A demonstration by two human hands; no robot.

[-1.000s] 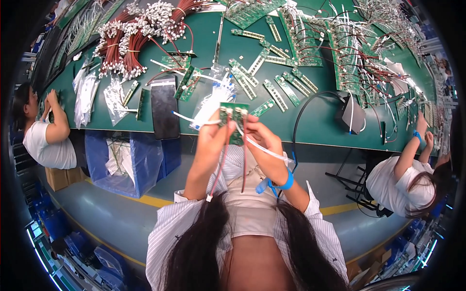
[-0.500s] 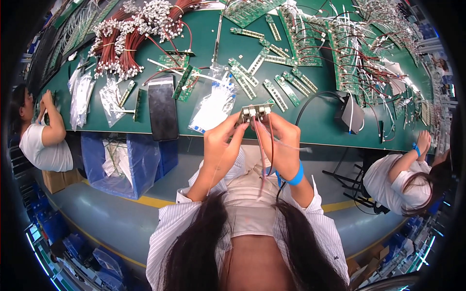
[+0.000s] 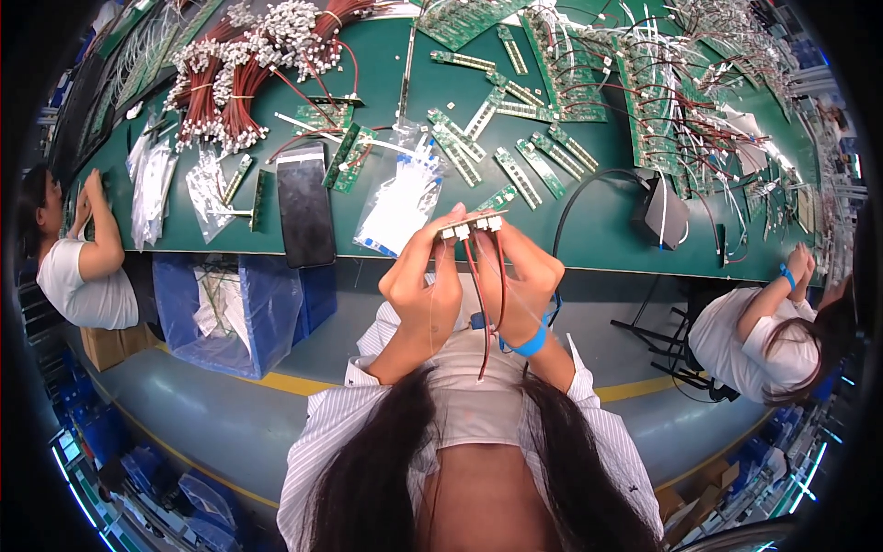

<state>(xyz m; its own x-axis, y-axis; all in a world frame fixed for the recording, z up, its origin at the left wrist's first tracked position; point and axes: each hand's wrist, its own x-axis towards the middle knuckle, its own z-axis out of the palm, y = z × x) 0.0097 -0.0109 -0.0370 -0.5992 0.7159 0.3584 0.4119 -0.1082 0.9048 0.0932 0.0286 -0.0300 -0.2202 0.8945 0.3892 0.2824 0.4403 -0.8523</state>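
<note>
Green covers the long worktable [image 3: 598, 230], which is crowded with narrow green circuit strips [image 3: 515, 175], bundles of red wires with white plugs [image 3: 230, 83], a dark flat panel [image 3: 305, 210] and clear plastic bags [image 3: 397, 204]. Two other people work at its ends. Compared with a second ago, the small green circuit board with white connectors [image 3: 471, 224] has been lifted from near the table edge and now sits higher, in front of the chest. Left hand [image 3: 425, 285] and right hand [image 3: 515, 287] are close together, both pinching this board by fingertips. Thin red wires [image 3: 480, 304] hang down from it between the palms. It seems the board is now held for close handling.
</note>
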